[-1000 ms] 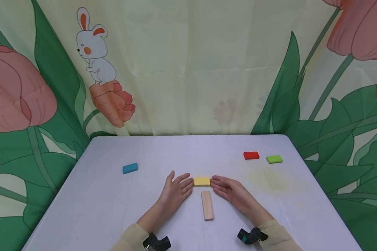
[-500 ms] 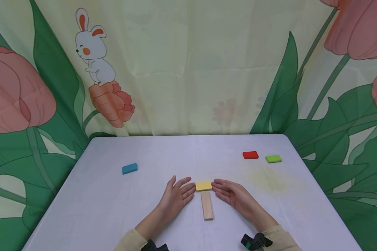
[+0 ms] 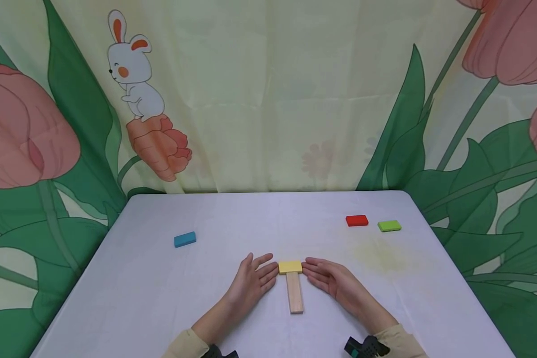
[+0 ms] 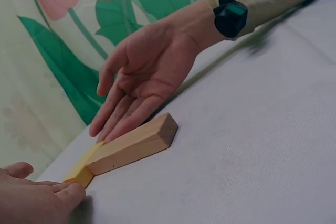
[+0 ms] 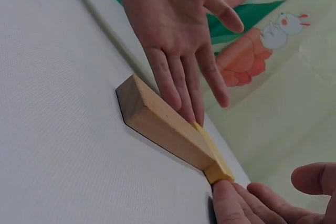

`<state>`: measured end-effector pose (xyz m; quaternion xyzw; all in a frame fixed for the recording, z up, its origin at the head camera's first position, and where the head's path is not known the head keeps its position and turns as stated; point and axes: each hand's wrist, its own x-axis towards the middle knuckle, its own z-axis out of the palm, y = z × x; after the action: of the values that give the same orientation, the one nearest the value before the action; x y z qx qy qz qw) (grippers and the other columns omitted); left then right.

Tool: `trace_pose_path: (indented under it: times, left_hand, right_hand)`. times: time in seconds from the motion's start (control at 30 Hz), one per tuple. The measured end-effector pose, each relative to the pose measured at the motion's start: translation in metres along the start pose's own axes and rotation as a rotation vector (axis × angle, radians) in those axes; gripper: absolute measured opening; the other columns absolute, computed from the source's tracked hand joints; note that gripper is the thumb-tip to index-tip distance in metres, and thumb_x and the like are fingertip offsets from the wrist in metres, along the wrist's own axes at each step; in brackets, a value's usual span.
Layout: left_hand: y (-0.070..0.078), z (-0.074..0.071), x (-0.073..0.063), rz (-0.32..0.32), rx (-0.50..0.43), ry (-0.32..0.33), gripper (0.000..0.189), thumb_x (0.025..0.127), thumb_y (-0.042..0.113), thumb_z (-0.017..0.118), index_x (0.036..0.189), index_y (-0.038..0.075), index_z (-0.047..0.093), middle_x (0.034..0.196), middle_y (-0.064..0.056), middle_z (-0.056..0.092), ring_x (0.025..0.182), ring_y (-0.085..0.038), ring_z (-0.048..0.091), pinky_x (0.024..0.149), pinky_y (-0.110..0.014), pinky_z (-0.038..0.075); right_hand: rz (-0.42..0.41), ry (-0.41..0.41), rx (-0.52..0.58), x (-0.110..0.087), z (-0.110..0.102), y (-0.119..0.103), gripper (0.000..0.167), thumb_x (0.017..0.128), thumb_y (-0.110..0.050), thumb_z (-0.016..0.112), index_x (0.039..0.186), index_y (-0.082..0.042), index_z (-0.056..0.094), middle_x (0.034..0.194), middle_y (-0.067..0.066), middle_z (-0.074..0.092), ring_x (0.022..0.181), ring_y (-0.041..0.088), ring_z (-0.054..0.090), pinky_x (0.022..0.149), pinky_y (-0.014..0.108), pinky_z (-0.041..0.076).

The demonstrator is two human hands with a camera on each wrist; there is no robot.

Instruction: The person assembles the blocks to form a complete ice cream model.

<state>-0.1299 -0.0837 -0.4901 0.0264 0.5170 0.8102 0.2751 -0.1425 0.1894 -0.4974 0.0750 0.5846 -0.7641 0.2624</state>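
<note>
Your left hand (image 3: 249, 282) and right hand (image 3: 334, 279) stand apart, fingers straight, touching the yellow block (image 3: 290, 267) at both ends (presumably to square it) against the wooden block (image 3: 295, 294) on the counter (image 3: 161, 293).

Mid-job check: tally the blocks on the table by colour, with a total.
Blue block: 1
Red block: 1
Green block: 1
Yellow block: 1
Plain wood block: 1
Total: 5

Left grip (image 3: 251, 279) outstretched, right grip (image 3: 333, 281) facing it
</note>
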Motion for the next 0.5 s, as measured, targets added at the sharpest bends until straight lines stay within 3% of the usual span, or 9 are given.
trace_pose_path:
  times: [0.1, 0.23, 0.37, 0.5]
  left_hand:
    - [0.000, 0.001, 0.001, 0.004, 0.031, 0.001, 0.090, 0.105, 0.067, 0.024, 0.163, -0.002, 0.016, 0.167, -0.032, 0.020, 0.156, -0.043, 0.021, 0.128, -0.053, 0.018]
    - [0.000, 0.004, 0.001, 0.014, 0.160, 0.011, 0.076, 0.110, 0.051, 0.034, 0.161, -0.003, 0.020, 0.167, -0.031, 0.020, 0.156, -0.043, 0.022, 0.127, -0.053, 0.021]
    - [-0.002, 0.012, 0.000, 0.053, 0.456, 0.042, 0.060, 0.111, 0.037, 0.041, 0.158, 0.001, 0.033, 0.165, -0.024, 0.032, 0.154, -0.041, 0.031, 0.124, -0.054, 0.031]
    - [-0.005, 0.017, -0.001, 0.102, 0.751, 0.042, 0.052, 0.108, 0.036, 0.049, 0.153, 0.010, 0.044, 0.165, -0.017, 0.036, 0.154, -0.039, 0.032, 0.121, -0.057, 0.034]
  right_hand:
    - [0.000, 0.001, 0.000, 0.000, -0.001, -0.001, 0.055, 0.109, -0.027, 0.049, 0.155, 0.002, 0.040, 0.154, 0.020, 0.051, 0.135, 0.025, 0.060, 0.106, 0.034, 0.053]
    - [-0.010, 0.021, -0.046, 0.000, -0.002, -0.004, 0.057, 0.109, -0.029, 0.051, 0.155, 0.002, 0.040, 0.154, 0.021, 0.052, 0.135, 0.027, 0.060, 0.106, 0.034, 0.053]
    - [-0.033, 0.080, -0.153, 0.001, -0.003, -0.007, 0.055, 0.108, -0.032, 0.051, 0.153, 0.000, 0.045, 0.151, 0.021, 0.055, 0.135, 0.027, 0.060, 0.105, 0.034, 0.054]
    - [-0.089, 0.179, -0.275, 0.003, -0.008, -0.009, 0.049, 0.108, -0.031, 0.051, 0.148, -0.003, 0.051, 0.147, 0.019, 0.060, 0.132, 0.027, 0.063, 0.104, 0.032, 0.055]
